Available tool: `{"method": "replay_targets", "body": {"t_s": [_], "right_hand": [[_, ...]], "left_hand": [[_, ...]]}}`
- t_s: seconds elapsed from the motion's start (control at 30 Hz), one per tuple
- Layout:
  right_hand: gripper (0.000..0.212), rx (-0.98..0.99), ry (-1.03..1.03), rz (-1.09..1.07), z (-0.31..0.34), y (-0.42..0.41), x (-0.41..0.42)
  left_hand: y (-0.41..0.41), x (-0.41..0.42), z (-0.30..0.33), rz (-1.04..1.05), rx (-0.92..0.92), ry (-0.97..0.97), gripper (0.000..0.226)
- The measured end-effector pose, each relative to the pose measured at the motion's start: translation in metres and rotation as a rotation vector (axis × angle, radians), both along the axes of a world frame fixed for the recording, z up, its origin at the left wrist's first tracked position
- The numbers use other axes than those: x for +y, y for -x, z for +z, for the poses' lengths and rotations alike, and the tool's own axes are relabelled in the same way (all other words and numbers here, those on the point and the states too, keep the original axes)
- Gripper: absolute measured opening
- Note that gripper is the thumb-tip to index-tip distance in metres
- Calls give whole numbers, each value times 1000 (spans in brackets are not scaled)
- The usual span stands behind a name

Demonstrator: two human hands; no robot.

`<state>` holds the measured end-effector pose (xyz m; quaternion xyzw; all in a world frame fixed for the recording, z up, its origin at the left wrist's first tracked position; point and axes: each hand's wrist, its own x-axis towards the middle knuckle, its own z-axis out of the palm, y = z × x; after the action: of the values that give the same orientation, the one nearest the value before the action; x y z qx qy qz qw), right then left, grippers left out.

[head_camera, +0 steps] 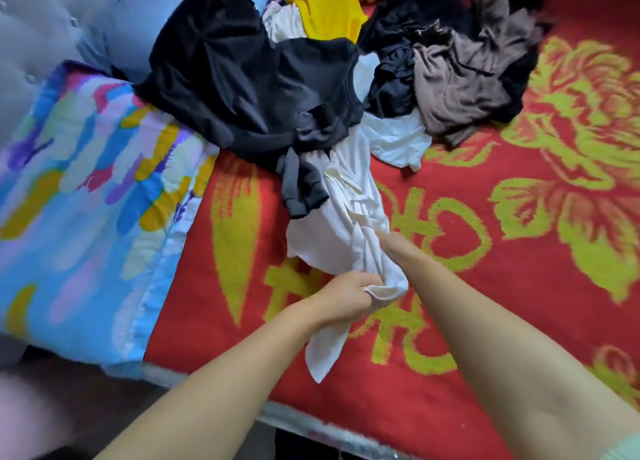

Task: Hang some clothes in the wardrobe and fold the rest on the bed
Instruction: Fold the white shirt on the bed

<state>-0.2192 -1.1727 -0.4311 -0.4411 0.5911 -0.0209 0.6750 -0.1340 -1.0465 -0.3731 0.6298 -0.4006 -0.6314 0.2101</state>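
**Two hands gather a white garment at the near edge of the bed**

A person's left hand (346, 295) grips the bunched lower end of a white garment (341, 217), fingers curled round the cloth, near the front edge of the bed (502, 286). The right hand (384, 241) reaches into the same garment just beyond the left; its fingers are buried in the folds, so whether they clutch the fabric or lie flat cannot be told. A loose tail of the white cloth hangs below the left hand towards the bed's near edge.

The garment stretches away from the hands to a heap of clothes in the middle of the bed. Its far end runs under a black top (242, 78), whose sleeve lies across the white cloth. Beside the black top, to the right, sits a crumpled brown garment (460, 81) on more dark clothing (408, 29). A yellow garment (329, 12) lies at the bed's far edge, behind the heap.

The bed is covered by a red blanket with yellow-green flowers. A folded quilt (86, 199) in blue, white, yellow and purple rests along the left side, its edge touching the black top.
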Motion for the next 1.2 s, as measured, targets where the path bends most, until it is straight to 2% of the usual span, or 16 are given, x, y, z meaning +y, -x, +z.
{"method": "replay_targets", "body": {"t_s": [0.1, 0.17, 0.23, 0.37, 0.43, 0.5, 0.53, 0.6, 0.63, 0.7, 0.77, 0.87, 0.93, 1.0, 1.1, 1.2], "right_hand": [[30, -127, -61, -83, 40, 38, 4], [26, -142, -3, 11, 72, 66, 3], [26, -148, 54, 143, 109, 99, 0], [25, 19, 164, 546, 168, 139, -4], [22, 94, 216, 684, 205, 156, -6], [29, 176, 261, 809, 237, 165, -7], [34, 218, 280, 870, 250, 170, -7], [34, 255, 287, 935, 270, 177, -6], [32, 264, 303, 941, 280, 185, -5], [30, 276, 322, 949, 296, 197, -4], [24, 249, 320, 943, 306, 204, -3], [16, 62, 383, 829, 316, 193, 6], [9, -37, 543, 764, 321, 176, 12], [6, 65, 719, 732, 324, 161, 13], [19, 304, 920, 663, 326, 150, 9], [21, 498, 1177, 636, 327, 144, 6]], "left_hand": [[7, 6, 17, -95, 25, -1, 17], [14, 9, 26, -109, 92, -39, 28], [29, 8, 41, -8, 78, 19, 38], [35, -15, 63, 257, -347, 286, 52], [47, -29, 85, 102, -460, 382, 58], [65, -39, 104, -150, -448, 448, 58], [76, -42, 114, -244, -426, 471, 52], [95, -44, 131, -264, -344, 516, 24], [102, -44, 141, -211, -278, 533, 17], [107, -44, 161, -42, -193, 568, 30], [106, -46, 179, 61, -196, 638, 27], [107, -52, 210, -9, -216, 696, 29], [108, -56, 228, -69, -210, 677, 27], [101, -59, 239, -51, -190, 646, 22], [79, -58, 243, -70, -179, 551, 14], [54, -57, 235, -149, -429, 533, 5]]}}
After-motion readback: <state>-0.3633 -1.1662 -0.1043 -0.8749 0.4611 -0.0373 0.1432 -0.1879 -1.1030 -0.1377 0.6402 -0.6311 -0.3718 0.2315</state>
